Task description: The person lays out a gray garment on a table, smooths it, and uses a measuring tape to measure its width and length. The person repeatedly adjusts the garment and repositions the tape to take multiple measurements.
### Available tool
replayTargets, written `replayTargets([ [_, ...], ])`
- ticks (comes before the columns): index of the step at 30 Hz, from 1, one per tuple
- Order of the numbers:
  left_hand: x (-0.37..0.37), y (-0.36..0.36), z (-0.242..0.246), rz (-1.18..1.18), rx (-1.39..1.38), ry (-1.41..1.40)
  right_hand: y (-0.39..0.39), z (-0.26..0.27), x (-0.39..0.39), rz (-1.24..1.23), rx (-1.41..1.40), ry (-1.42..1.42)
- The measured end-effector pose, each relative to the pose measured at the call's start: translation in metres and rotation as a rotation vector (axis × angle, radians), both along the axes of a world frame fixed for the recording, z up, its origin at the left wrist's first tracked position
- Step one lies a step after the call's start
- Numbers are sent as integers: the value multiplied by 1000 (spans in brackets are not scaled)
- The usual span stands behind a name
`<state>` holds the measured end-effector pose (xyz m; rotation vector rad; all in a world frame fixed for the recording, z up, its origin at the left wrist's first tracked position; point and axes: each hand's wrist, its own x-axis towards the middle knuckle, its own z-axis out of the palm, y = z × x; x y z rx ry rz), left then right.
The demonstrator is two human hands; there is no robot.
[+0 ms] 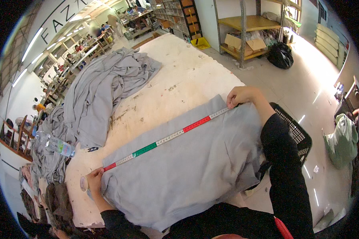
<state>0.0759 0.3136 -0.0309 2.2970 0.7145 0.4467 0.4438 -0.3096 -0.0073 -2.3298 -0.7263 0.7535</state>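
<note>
A grey piece of fabric point(173, 176), perhaps a garment, lies across the near end of the table and hangs over its front edge. Along its upper part runs a taut measuring tape point(169, 138) with white, red and green sections. My left hand point(94, 179) pinches the tape's red end section at the fabric's left edge. A small roll point(83, 183), apparently of tape, sits against that hand's outer side. At the fabric's far right corner, my right hand point(238, 96) grips the other visible stretch of tape; its fingertips hide what lies beneath.
On the pale worn table point(197, 71), a large grey cloth heap point(98, 89) lies at the left with a plastic bottle point(59, 146). A black perforated basket point(293, 131) stands right of the table. Beyond are a metal shelf point(248, 24), a black bag point(281, 56) and people at workbenches.
</note>
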Motion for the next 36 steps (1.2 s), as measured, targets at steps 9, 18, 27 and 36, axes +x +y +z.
replayTargets([
  [9,37,-52,-23,450,565,214,27,-17,19,33,-237,-117],
  [18,31,-61,-45,491,420,-242,18,-19,11,24,-137,-111],
  [27,28,-62,-42,428,325,-347,14,-17,13,24,-156,-155],
  [36,10,-23,-18,271,-26,-114,-3,-27,3,-76,77,-79],
])
